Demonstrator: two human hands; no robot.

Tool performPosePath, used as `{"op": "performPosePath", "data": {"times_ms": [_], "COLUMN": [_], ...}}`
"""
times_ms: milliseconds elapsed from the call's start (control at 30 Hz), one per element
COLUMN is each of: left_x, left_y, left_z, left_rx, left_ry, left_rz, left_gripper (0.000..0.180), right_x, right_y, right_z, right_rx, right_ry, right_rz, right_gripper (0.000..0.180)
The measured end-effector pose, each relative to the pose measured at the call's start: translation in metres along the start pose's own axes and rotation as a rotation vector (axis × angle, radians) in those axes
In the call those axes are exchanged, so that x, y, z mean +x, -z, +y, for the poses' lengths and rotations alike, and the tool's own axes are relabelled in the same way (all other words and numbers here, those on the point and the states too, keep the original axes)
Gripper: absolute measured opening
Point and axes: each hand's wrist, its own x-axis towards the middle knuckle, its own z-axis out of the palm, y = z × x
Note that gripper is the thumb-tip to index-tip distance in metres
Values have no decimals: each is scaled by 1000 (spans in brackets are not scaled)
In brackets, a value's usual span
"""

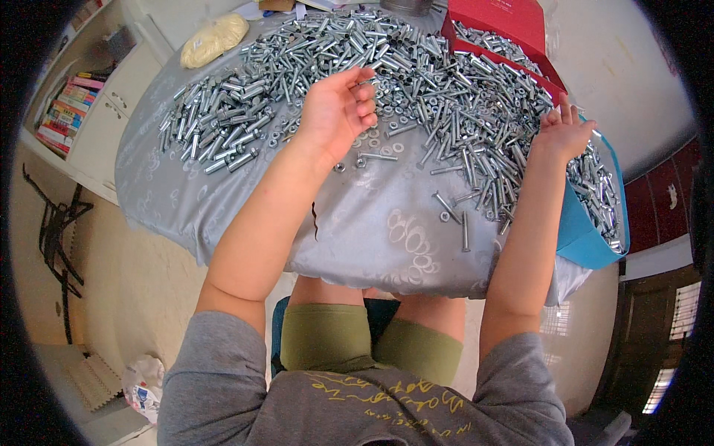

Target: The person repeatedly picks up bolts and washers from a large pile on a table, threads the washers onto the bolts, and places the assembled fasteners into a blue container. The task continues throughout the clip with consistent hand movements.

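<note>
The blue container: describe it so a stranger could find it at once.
Start at the round table with the grey cloth heaped with silver bolts. Go to its right edge, just beyond the right hand. The blue container hangs there, full of bolts; the other box is red.
</note>
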Motion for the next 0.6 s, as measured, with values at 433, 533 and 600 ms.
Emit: {"op": "performPosePath", "data": {"times_ms": [433, 533, 600], "left_x": [0, 1, 1], "left_y": [5, 3, 4], "left_z": [3, 4, 3], "left_rx": [-8, 12, 14], "left_ry": [27, 50, 65], "left_rz": [16, 25, 17], "left_gripper": [12, 12, 12], "right_x": [-16, -26, -27], "right_y": [1, -1, -2], "right_z": [43, 32, 34], "right_rx": [-1058, -1333, -1468], "right_ry": [453, 390, 376], "right_rz": [-588, -725, -763], "right_gripper": [26, 27, 28]}}
